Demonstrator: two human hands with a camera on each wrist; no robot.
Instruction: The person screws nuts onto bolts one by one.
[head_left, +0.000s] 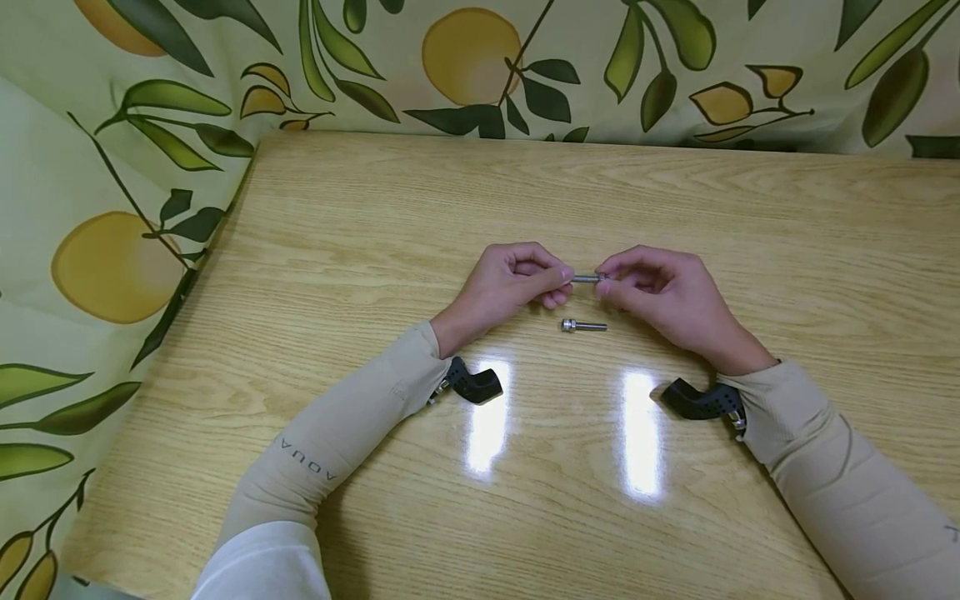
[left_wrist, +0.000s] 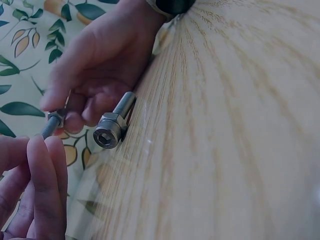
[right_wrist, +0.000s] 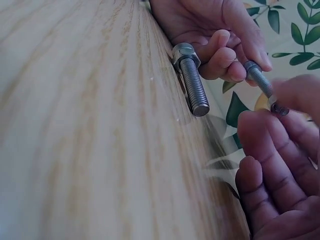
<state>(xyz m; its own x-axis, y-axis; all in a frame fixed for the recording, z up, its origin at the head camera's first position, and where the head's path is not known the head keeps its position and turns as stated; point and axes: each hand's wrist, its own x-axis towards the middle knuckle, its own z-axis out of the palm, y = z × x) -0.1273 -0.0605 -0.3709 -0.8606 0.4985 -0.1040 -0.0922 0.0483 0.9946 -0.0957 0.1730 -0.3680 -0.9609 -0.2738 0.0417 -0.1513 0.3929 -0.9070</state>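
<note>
My left hand (head_left: pixel 506 282) pinches a bolt (head_left: pixel 585 278) at its head end, holding it level above the table. The threaded shank points toward my right hand (head_left: pixel 667 287). At the shank's far end sits a hex nut (left_wrist: pixel 56 118), gripped between the right thumb and forefinger. The bolt's tip sticks out slightly past the nut in the right wrist view. Just below the hands, a second bolt (right_wrist: pixel 194 87) lies on the table with its socket head (left_wrist: pixel 106 134) to the left. This one carries a nut (left_wrist: pixel 115 120) up against the head.
The wood-grain table (head_left: pixel 375 208) spreads out around the hands. A curtain (head_left: pixel 480 67) printed with fruit and leaves hangs along its back and left edges. Black wrist camera mounts (head_left: pixel 474 383) hang below both wrists, low over the glossy tabletop.
</note>
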